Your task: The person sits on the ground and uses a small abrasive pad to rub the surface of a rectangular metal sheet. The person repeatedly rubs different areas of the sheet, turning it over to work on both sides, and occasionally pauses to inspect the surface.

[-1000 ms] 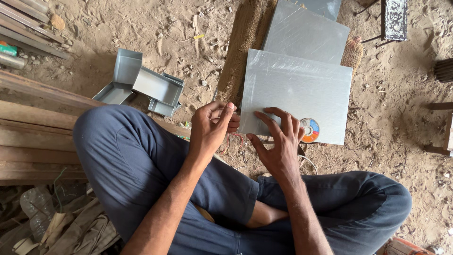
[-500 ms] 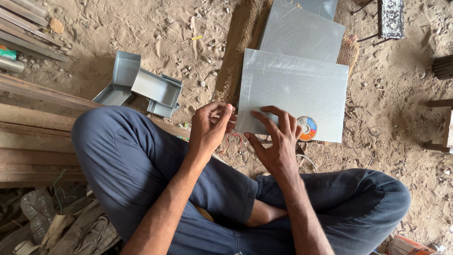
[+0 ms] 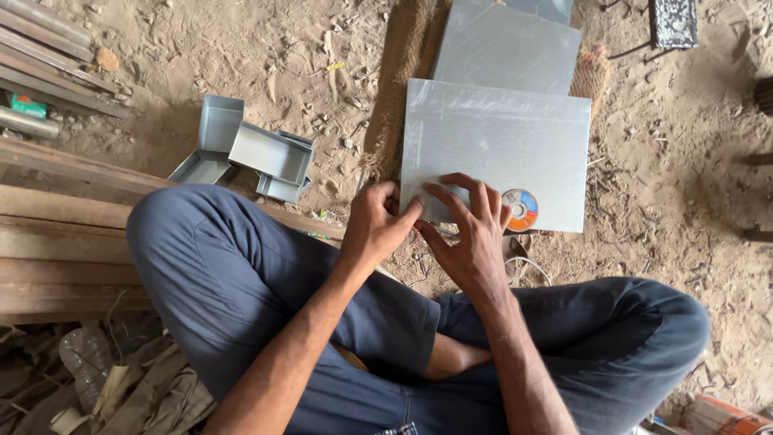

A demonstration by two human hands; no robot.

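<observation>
Where the ground shows, it is loose sandy dirt strewn with chips and debris, an outdoor or open-floored work spot. At far left, weathered wooden planks (image 3: 56, 242) lie stacked, running left to right beneath the person's raised knee. Just right of them, folded grey sheet-metal trays (image 3: 250, 153) sit in a small cluster on the sand. The person sits cross-legged in dark blue trousers. The left hand (image 3: 374, 225) is loosely curled, fingertips touching the near left corner of the grey metal sheet (image 3: 499, 137). The right hand (image 3: 471, 234) is spread wide, fingers flat on the sheet's near edge; neither hand grips anything that can be seen. The sheet lies flat on the ground directly ahead of the hands, its long axis running left to right, near edge facing the person. A second, similar sheet (image 3: 507, 48) lies beyond it, partly overlapped. A round multicoloured disc (image 3: 522, 209) rests at the near edge, just beside the right hand's fingers.
</observation>
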